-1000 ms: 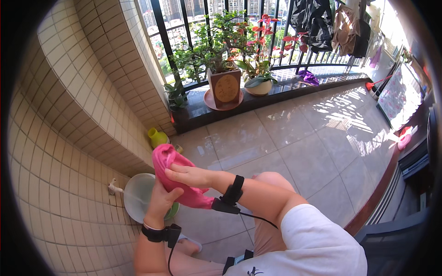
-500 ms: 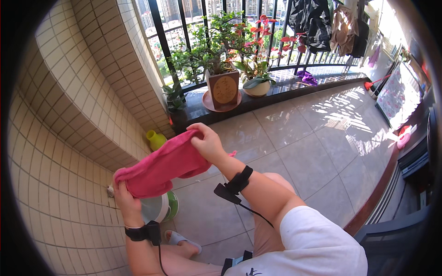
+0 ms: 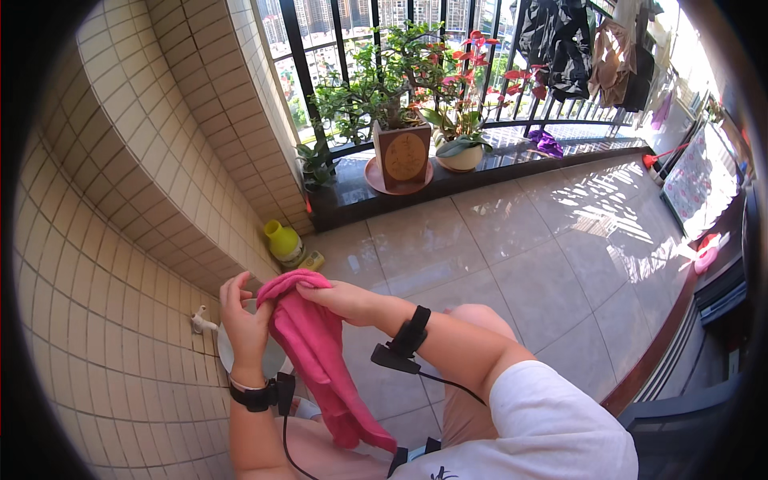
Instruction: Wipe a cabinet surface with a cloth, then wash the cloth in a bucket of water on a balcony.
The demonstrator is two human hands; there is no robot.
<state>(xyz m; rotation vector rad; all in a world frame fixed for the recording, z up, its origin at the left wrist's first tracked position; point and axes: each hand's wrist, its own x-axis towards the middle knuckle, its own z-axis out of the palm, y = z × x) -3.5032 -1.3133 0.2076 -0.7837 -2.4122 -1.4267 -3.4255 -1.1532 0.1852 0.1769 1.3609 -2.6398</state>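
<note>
A pink cloth hangs bunched from my right hand, whose fingers and thumb are closed on its upper edge. The lower end trails down toward my lap. Just left of the cloth's top is my left hand, fingers stretched up and apart, its thumb at the cloth's edge. Partly hidden behind my left hand stands a pale round bucket, close to the tiled wall. Both wrists carry black straps with cables.
A white tap sticks out of the tiled wall. A yellow-green bottle stands in the corner. Potted plants sit on the dark ledge before the railing. Laundry hangs at the upper right. Grey tiles cover the floor.
The pink cloth was stretched sideways between both hands; now it droops from the right hand toward my lap. My hands have come closer together, and the left fingers have spread.
</note>
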